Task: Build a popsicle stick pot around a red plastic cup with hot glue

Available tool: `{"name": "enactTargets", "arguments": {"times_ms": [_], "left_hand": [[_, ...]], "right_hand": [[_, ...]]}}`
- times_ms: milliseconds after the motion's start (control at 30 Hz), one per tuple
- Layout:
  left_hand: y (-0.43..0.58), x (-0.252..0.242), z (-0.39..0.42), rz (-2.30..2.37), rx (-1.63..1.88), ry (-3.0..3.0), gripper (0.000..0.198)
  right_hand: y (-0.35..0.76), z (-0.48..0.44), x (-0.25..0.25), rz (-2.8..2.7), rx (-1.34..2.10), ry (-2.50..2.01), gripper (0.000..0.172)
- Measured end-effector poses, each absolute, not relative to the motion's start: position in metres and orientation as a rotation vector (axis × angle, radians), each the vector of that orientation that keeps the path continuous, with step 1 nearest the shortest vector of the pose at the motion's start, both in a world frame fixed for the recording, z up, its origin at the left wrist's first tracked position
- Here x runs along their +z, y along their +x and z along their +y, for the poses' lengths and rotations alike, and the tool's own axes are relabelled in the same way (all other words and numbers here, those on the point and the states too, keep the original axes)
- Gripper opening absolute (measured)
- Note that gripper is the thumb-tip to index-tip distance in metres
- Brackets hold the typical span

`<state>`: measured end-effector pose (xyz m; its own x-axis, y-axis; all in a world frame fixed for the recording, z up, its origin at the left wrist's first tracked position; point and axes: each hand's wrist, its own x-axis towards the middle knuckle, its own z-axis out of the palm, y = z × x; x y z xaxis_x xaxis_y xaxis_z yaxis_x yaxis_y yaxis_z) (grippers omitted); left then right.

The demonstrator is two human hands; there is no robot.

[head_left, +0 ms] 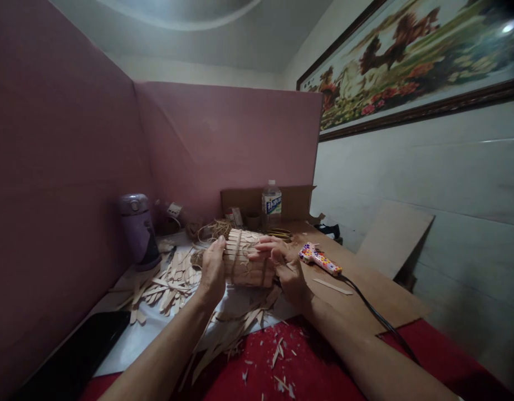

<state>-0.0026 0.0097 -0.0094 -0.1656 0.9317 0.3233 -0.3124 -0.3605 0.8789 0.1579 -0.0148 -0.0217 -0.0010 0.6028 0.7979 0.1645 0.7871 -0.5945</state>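
Observation:
A round holder made of wooden craft sticks [244, 270] lies on its side between my hands, with bands of twine around it. My left hand [214, 267] grips its left end, thumb on top. At the right end, the fingers of my right hand [288, 273] rest over the sticks, and part of that end is hidden behind them. Behind the holder sits a tangle of brown twine [220, 228]. Loose craft sticks [171, 287] are heaped to the left of it, and more sticks and splinters lie below my hands.
On the right, a flower-patterned glue gun [319, 259] lies on cardboard [365, 298], its cord running toward me. A purple tumbler [140, 234] stands left; a plastic bottle [272, 207] and scissors [280, 234] are behind. A black flat object [79, 351] lies front left, beside red cloth [298, 362].

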Motion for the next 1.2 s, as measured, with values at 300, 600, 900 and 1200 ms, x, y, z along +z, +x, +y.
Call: {"name": "enactTargets", "arguments": {"times_ms": [300, 600, 900, 1200], "left_hand": [[-0.009, 0.001, -0.003, 0.670, 1.337, 1.279, 0.035], [-0.010, -0.003, -0.001, 0.723, 1.334, 1.306, 0.038], [-0.007, -0.001, -0.002, 0.789, 1.341, 1.262, 0.041], [-0.005, 0.000, -0.001, 0.837, 1.354, 1.212, 0.042]], "right_hand": [[0.158, -0.016, -0.021, -1.575, 0.372, -0.633, 0.043], [0.156, -0.019, -0.018, -1.586, 0.346, -0.627, 0.047], [0.155, -0.020, -0.018, -1.592, 0.335, -0.641, 0.049], [0.158, -0.020, -0.015, -1.570, 0.418, -0.569, 0.047]]}}
